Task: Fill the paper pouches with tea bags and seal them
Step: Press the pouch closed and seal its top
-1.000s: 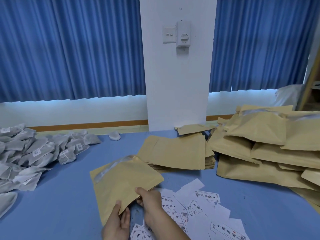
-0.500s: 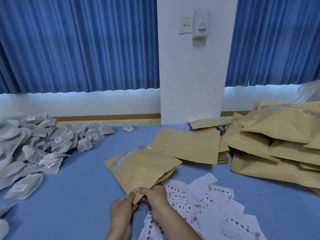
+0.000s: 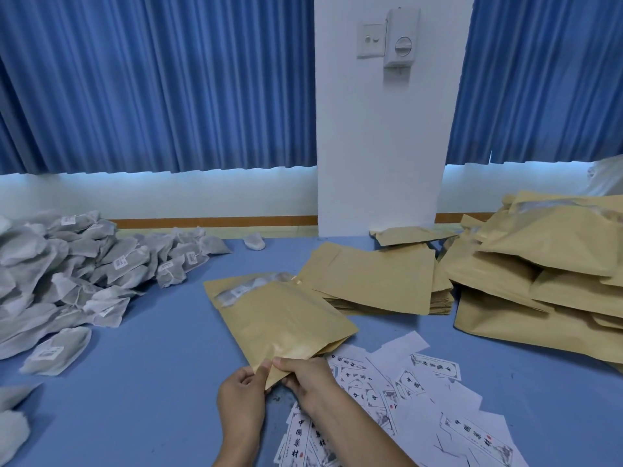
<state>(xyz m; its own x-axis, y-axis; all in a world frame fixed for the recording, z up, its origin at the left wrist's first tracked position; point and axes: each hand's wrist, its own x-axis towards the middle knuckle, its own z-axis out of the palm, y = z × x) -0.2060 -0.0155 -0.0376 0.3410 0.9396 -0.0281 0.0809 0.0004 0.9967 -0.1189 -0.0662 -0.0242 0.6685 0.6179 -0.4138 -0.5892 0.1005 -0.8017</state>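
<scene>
A brown paper pouch (image 3: 279, 318) with a clear window strip lies slanted on the blue table (image 3: 151, 382), white tea bags showing through the window. My left hand (image 3: 241, 396) and my right hand (image 3: 303, 375) both pinch its near end, thumbs on top. A big heap of grey-white tea bags (image 3: 67, 274) covers the left of the table. A flat stack of empty pouches (image 3: 381, 281) lies behind the held pouch.
A pile of bulging brown pouches (image 3: 546, 281) fills the right side. Printed white labels (image 3: 421, 392) are scattered under and right of my hands. A single tea bag (image 3: 254, 241) lies near the white pillar (image 3: 384, 129). Blue curtains hang behind.
My left hand has moved up from under the pouch to pinch its near end beside my right hand. The view has shifted left, showing more of the tea bag heap.
</scene>
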